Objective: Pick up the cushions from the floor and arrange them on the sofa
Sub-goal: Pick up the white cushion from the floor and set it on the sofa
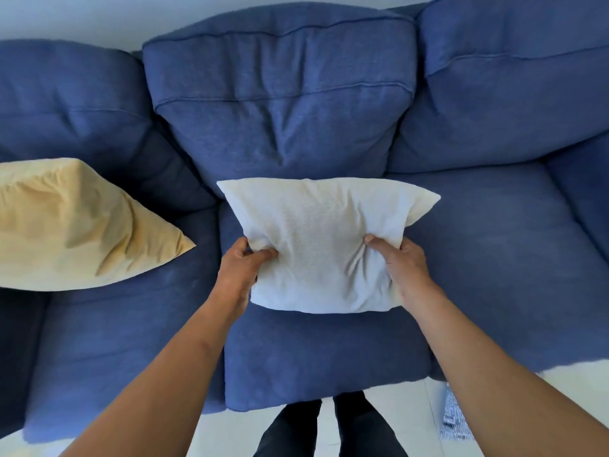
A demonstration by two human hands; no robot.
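Note:
A white cushion (pixel 321 239) is held over the middle seat of the blue sofa (pixel 494 258), its far edge close to the middle back pillow. My left hand (pixel 242 268) grips its near left corner and my right hand (pixel 403 265) grips its near right side, with both thumbs pressed into the fabric. A yellow cushion (pixel 75 225) lies on the left seat, leaning toward the left back pillow.
The right seat of the sofa holds nothing. A blue-and-white patterned cloth (pixel 453 417) lies on the pale floor at the lower right, partly behind my right arm. My dark trouser legs (pixel 329 427) stand against the sofa's front edge.

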